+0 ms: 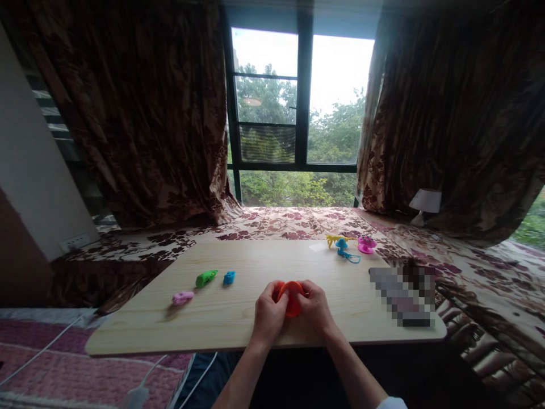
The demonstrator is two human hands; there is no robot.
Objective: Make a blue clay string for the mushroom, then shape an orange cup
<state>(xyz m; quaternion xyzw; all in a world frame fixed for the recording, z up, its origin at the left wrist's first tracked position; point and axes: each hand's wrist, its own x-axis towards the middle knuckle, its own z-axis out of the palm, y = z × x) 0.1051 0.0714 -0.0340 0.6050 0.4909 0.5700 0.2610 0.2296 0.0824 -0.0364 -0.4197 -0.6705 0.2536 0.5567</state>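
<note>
Between my two hands, just above the front part of the wooden table, is a round orange-red piece that looks like soft clay pressed into a shallow cup. My left hand grips its left side, the thumb reaching over the rim. On the other side my right hand holds it in the same way, thumb inward. The fingers behind and under the piece are partly hidden. Left of my hands lie a blue lump, a green lump and a pink lump.
At the table's back right stand a blue mushroom-like piece, a yellow branched piece and a magenta piece. A blurred-out object lies at the right edge. A white lamp stands near the window.
</note>
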